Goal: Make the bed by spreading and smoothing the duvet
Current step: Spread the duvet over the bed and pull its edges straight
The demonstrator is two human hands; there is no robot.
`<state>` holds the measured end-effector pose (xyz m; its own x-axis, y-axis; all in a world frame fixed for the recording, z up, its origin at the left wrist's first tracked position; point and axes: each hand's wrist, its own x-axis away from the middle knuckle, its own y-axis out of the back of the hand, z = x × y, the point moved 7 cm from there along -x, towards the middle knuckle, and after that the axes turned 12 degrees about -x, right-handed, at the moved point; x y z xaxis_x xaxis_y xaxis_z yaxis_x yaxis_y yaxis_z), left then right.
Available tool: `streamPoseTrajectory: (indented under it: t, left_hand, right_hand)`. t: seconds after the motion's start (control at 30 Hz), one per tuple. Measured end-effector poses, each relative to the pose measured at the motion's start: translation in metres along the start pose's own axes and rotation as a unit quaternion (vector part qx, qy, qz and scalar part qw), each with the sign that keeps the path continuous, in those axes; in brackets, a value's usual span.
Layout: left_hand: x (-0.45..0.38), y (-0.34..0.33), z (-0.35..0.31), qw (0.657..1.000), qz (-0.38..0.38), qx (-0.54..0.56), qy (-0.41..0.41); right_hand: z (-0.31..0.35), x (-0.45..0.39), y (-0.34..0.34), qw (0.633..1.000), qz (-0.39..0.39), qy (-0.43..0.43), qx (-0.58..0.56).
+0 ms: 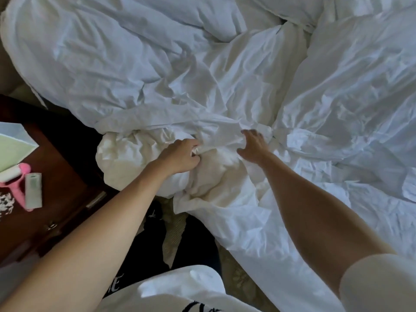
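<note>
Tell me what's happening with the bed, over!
Left hand pinching a fold of the duvet. Right hand open, fingers spread on the fabric. Duvet bunched and wrinkled, not spread yet. Nothing in the way.

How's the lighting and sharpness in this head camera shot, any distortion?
Head view: soft daylight gives the duvet a bluish cast, with shadowed folds and no harsh glare; the nightstand sits dark; wide-angle stretch enlarges the forearms near the bottom edge; the left hand and right hand look slightly soft.
</note>
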<state>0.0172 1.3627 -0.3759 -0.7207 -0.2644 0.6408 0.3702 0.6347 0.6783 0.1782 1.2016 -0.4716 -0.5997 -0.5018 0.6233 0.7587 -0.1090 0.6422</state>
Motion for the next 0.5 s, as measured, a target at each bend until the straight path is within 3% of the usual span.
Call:
streamPoseTrajectory:
  t: [0.1,0.23,0.37,0.5]
  left_hand:
    - [-0.006,-0.004,-0.003,0.999,0.043,-0.003,0.003]
    - [0.002,-0.011,0.002,0.994,0.101,0.018,0.019]
    - [0.023,-0.001,0.013,0.994,0.094,0.031,0.042]
    - [0.050,0.011,0.015,0.998,0.046,-0.001,0.049]
  right_hand:
    - [0.011,-0.042,0.001,0.998,-0.007,0.026,0.062]
    - [0.021,-0.073,-0.020,0.997,0.061,0.025,0.049]
    - [0.050,-0.053,-0.041,0.989,0.077,0.043,-0.116]
    - [0.105,0.023,-0.051,0.946,0.141,0.024,-0.291]
